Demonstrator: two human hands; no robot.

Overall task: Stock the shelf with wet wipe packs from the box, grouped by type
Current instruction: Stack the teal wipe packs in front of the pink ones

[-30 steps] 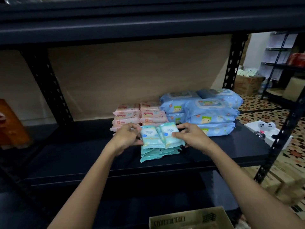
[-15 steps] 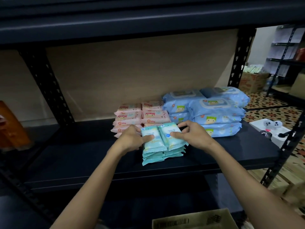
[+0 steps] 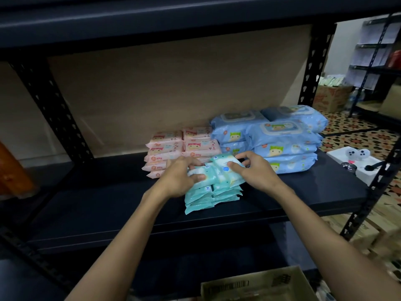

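Observation:
Two side-by-side stacks of small teal wet wipe packs (image 3: 207, 195) stand near the front of the dark shelf board (image 3: 108, 205). My left hand (image 3: 181, 175) grips the top pack of the left stack, thumb across its top. My right hand (image 3: 252, 170) pinches the top pack (image 3: 223, 168) of the right stack, which sits tilted. Behind them are pink packs (image 3: 166, 148) in two stacks and, to the right, large blue packs (image 3: 282, 141) piled several high. The cardboard box (image 3: 256, 285) shows at the bottom edge.
Black perforated uprights (image 3: 316, 64) frame the shelf, with another shelf board close overhead. A white box (image 3: 355, 165) with small objects sits on the patterned floor to the right. An orange-brown object (image 3: 13, 172) stands at far left. More racks and a carton stand beyond.
Both hands stayed on the top teal packs. The two top packs have shifted and now lie tilted and askew on their stacks; the view has drifted slightly.

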